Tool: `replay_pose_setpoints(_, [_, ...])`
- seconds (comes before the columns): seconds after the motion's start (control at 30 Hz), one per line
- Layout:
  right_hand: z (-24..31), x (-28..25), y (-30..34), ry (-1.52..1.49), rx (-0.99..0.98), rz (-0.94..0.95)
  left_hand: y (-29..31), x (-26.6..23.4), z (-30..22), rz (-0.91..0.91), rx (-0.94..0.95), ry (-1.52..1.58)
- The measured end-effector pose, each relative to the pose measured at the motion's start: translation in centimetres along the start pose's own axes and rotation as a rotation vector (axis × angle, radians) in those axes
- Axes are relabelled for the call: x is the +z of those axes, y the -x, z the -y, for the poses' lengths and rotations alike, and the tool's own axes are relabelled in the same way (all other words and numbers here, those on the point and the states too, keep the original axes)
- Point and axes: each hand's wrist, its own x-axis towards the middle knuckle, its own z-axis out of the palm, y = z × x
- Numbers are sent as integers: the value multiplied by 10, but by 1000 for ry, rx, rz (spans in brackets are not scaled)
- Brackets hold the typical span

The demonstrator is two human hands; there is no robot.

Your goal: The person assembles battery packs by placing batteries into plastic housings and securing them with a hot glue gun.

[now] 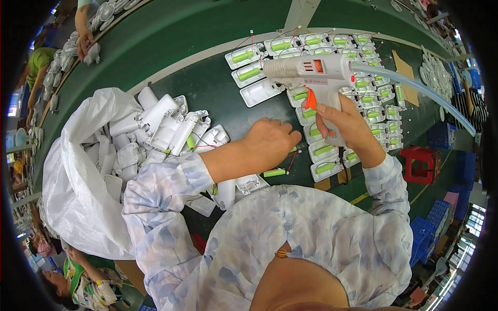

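- Right hand (346, 120) gripped glue gun (324, 76) by its handle (328, 97), the best hold; looked stiff, nose-heavy.
- Left hand (270, 139) curled; couldn't tell if pinching anything.

A dark green, flat worktable (223, 106) is supporting white plastic casings (158, 124), heaped at the mouth of a white woven-plastic sack (78, 202), and, rightward, rows of white oblong plastic shells (259, 94), mostly holding green cylindrical cells (326, 167). A brown cardboard sheet (406, 78) is lying alongside.
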Motion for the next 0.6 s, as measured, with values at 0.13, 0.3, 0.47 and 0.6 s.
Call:
replay_pose_setpoints(0.13, [-2, 0, -6, 10, -10, 22, 1, -1, -5, -25, 17, 41])
replay_pose_setpoints(0.3, [-1, 6, -14, 14, -18, 16, 2, 3, -6, -24, 52, 24])
replay_pose_setpoints(0.47, [-2, 8, -18, 23, -11, 21, 3, 9, -8, -37, 68, 11])
replay_pose_setpoints(0.6, [-2, 6, -14, 55, 0, 6, 2, 10, -7, -26, 93, 9])
